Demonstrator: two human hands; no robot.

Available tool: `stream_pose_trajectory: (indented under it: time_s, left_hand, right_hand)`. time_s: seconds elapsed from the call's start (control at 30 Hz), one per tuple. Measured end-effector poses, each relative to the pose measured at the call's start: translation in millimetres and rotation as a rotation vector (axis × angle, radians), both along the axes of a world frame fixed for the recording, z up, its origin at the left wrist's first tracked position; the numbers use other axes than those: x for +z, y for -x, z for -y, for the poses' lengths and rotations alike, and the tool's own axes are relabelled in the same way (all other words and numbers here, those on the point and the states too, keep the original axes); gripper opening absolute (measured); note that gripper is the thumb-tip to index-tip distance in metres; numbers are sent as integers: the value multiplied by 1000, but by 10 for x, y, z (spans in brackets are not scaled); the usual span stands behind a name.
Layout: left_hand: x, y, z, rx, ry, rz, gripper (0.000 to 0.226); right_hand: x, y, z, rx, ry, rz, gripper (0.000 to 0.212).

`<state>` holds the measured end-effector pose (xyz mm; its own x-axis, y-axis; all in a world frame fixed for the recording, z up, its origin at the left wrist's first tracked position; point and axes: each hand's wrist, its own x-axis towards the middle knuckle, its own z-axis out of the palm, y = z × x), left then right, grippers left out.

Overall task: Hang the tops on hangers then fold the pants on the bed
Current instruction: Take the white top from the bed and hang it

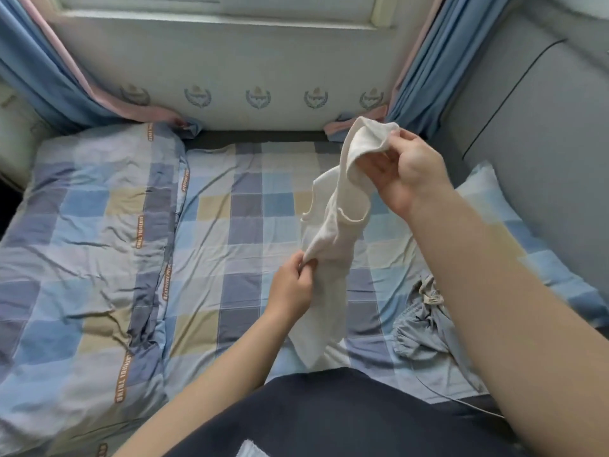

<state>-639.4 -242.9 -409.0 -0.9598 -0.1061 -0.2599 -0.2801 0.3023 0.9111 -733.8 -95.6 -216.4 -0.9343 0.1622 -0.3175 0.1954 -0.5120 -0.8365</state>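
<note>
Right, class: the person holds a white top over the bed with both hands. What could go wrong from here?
1. The left hand only pinches a small fold of the white top, which hangs twisted from the right hand; it may slip and fall onto the bed.
2. No hanger is in view, so one hand probably must let go to fetch one, leaving the top bunched.

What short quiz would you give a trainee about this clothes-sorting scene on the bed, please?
1. True or false: the left hand and the right hand both hold the white sleeveless fabric top.
2. Which hand holds the top's higher end? A: left. B: right.
3. Fill in: the crumpled pale blue garment lies on the checked ____.
Key: 1 true; 2 B; 3 bed sheet.
</note>
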Motion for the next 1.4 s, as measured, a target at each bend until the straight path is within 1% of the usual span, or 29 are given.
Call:
stream_pose_trajectory:
  time_s: [0.13, 0.2, 0.3, 0.37, 0.43, 0.5, 0.57, 0.6, 0.63, 0.67, 0.7, 0.77, 0.8, 0.87, 0.93, 0.97, 1.03, 1.07, 1.1, 1.17, 1.2, 1.23, 1.27, 1.3, 1.33, 1.4]
  left_hand:
    - [233, 94, -20, 15, -137, -81, 25]
    - [303, 118, -49, 30, -189, -90, 26]
    - [384, 155, -61, 50, -216, -96, 28]
    - [451, 179, -47, 72, -255, -102, 23]
    - [519, 202, -31, 111, -302, -89, 18]
    - [572, 217, -20, 136, -364, -38, 17]
    - [629, 237, 1, 145, -459, 32, 18]
    - [660, 251, 18, 151, -501, 61, 19]
    - [695, 267, 40, 158, -537, 79, 20]
    - [730, 288, 64, 168, -573, 88, 20]
    - [768, 306, 92, 179, -610, 90, 20]
    - [823, 340, 158, 197, -653, 68, 20]
    - [845, 352, 200, 200, -663, 44, 19]
    - [905, 373, 303, 200, -685, 1, 16]
    - [930, 378, 448, 216, -677, -18, 18]
    - [915, 369, 522, 223, -635, -10, 20]
    - [851, 296, 642, 195, -450, 41, 23]
    - [801, 226, 670, 157, -373, 78, 32]
    - [749, 141, 673, 112, -344, 117, 45]
    - [658, -39, 644, 50, -349, 178, 67]
    - [604, -105, 619, 19, -332, 201, 73]
    - [534, -157, 597, -24, -303, 219, 75]
    - [464, -211, 576, -71, -276, 227, 71]
    - [392, -251, 554, -107, -258, 224, 62]
    - [321, -276, 539, -108, -238, 223, 48]
    - [251, -305, 529, 6, -191, 215, 13]
  right_hand:
    - [-282, -97, -264, 139, -10, 49, 24]
    - [-493, -275, -305, 189, -121, 87, 19]
    - [-790, -581, -279, 262, -286, 117, 13]
    - [-965, -775, -243, 313, -410, 96, 7]
    - [-1149, -947, -197, 375, -579, 65, 3]
    - [-1344, -1105, -120, 523, -754, 75, 16]
    - [-1504, -1240, -20, 711, -866, 122, 46]
    - [-1580, -1284, 37, 782, -916, 148, 57]
    - [-1647, -1305, 96, 833, -972, 172, 61]
    - [-1707, -1303, 144, 865, -1028, 195, 60]
    - [-1753, -1272, 174, 874, -1079, 207, 55]
    - [-1800, -1169, 192, 847, -1169, 174, 32]
    - [-1794, -1122, 191, 824, -1177, 151, 24]
    - [-1723, -1028, 182, 761, -1081, 113, 19]
    - [-1597, -909, 180, 660, -901, 99, 23]
    - [-1516, -841, 179, 613, -799, 103, 25]
    - [-1344, -712, 183, 535, -611, 125, 26]
    - [-1266, -660, 192, 505, -533, 136, 26]
    - [-1203, -618, 208, 482, -468, 146, 25]
    - [-1115, -576, 273, 458, -358, 158, 24]
    - [-1084, -562, 299, 445, -301, 159, 24]
    - [-1059, -548, 315, 431, -246, 158, 24]
    - [-1032, -536, 336, 419, -190, 153, 24]
    - [-1005, -522, 348, 408, -145, 146, 24]
    - [-979, -511, 352, 400, -108, 140, 24]
    - [-934, -493, 337, 376, -60, 131, 24]
